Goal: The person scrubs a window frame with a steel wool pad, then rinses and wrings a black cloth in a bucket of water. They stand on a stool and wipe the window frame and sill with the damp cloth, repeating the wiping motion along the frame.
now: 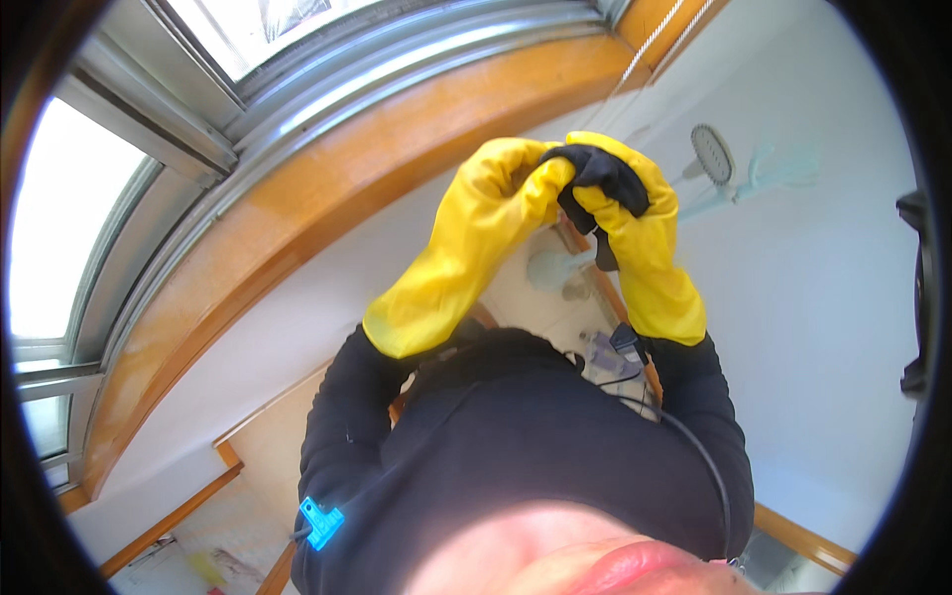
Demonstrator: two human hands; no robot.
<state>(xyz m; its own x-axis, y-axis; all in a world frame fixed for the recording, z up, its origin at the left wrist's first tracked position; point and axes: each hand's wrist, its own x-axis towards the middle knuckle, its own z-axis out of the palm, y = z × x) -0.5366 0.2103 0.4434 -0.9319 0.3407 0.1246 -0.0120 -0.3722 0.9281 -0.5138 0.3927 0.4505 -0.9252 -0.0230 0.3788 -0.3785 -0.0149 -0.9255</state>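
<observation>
Both hands wear long yellow rubber gloves and meet in front of my chest, at the upper middle of the head view. A bunched piece of black cloth [606,172], perhaps a sock, is pinched between them. My left hand [513,175] grips its left end between thumb and fingers. On the other side, my right hand [651,197] has its fingers curled around the cloth, and part of the fabric hangs below the hands. The cloth's full shape is hidden by the folds and gloves.
A wooden window sill [357,160] curves along the left under a metal-framed sliding window [175,97]. White blind cords [632,67] hang at the upper right. Beyond my right hand are a garment steamer head [712,155] and a pale green stand [773,178]. A black cable [703,454] runs along my right arm.
</observation>
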